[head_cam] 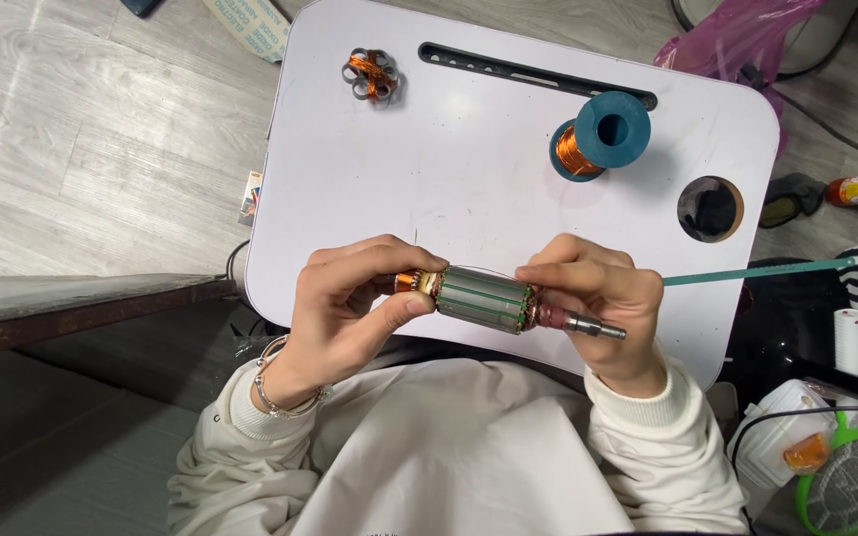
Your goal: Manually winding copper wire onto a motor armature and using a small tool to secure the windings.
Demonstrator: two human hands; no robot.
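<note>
Both hands cradle the motor armature (484, 298) level: left hand (350, 308) clamped round its copper end, right hand (598, 298) pinching the shaft end, seemingly steadying it; wire spool (598, 134) far right.

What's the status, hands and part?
Both hands gripping: left hand on copper end, right hand on shaft end. Motor armature held level above white lap desk. Copper wire spool apart, nothing blocking.
</note>
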